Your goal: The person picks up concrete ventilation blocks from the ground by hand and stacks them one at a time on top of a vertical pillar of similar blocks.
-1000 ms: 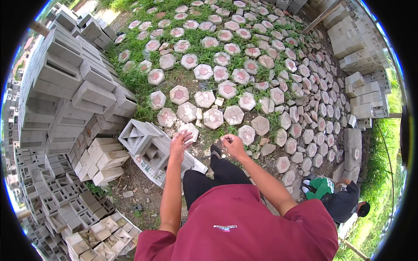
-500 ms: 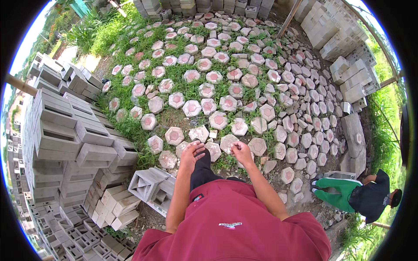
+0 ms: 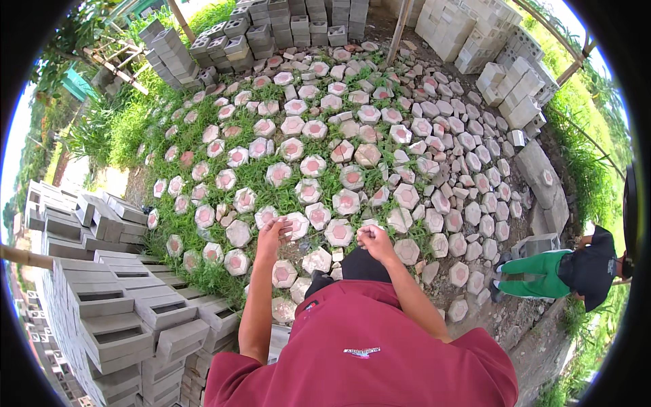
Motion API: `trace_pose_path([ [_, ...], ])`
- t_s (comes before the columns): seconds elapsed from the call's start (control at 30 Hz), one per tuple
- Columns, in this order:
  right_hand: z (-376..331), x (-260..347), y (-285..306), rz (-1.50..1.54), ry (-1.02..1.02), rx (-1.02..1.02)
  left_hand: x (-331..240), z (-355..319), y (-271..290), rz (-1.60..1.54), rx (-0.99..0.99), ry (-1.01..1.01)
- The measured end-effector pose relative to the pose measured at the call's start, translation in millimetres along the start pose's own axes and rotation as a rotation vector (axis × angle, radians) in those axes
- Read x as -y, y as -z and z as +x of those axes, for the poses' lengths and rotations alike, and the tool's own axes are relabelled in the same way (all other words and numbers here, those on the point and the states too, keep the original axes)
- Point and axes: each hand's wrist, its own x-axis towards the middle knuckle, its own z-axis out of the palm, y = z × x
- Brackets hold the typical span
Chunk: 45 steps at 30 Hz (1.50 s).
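My left hand [image 3: 273, 231] is held out in front of me over the ground, fingers stretched and slightly apart, with nothing in it. To its right my right hand [image 3: 375, 241] hangs at about the same height, its fingers curled in, and no object shows in it. Below and beyond both hands lie many hexagonal paving blocks [image 3: 344, 201], pale grey with reddish centres, spread over grass and dirt. Neither hand appears to touch one. Part of my dark trouser leg [image 3: 366, 266] shows between my forearms.
Stacks of grey hollow concrete blocks [image 3: 122, 298] rise close on my left. More grey blocks [image 3: 261, 37] and pale blocks [image 3: 451, 34] stand at the far side, near a wooden post [image 3: 400, 30]. A person in green trousers [image 3: 536, 275] stands at right beside a concrete slab [image 3: 542, 180].
I have moved forward and my view has turned left. The paving blocks and left stacks sit lower in view. Both hands stay raised; the left has shifted left, away from the right.
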Motion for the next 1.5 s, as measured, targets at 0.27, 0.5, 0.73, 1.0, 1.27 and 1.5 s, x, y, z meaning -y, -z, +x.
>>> trace_pose_path([
  [0.27,127.0,33.4,25.8,0.087,-0.032,-0.038,-29.6,103.2,-57.9,-0.039,-0.005,-0.014],
  [0.5,276.2,96.9,49.9,-0.145,0.212,0.151,-99.6,227.4,-102.1,0.151,0.011,-0.263],
  [0.73,383.9,143.1,66.3,-0.105,0.092,0.233,-116.1,299.9,-154.4,0.003,-0.098,-0.22],
  [1.0,496.8,146.5,48.1,-0.015,0.031,0.185,-153.6,401.5,-142.3,-0.041,-0.077,-0.032],
  [1.27,650.9,197.0,33.1,0.042,0.057,0.008,-275.4,577.0,-137.6,0.177,0.095,-0.075],
  [1.5,745.2,272.4,-1.7,0.104,0.083,-0.015,-372.7,687.2,-132.7,0.34,0.161,-0.194],
])
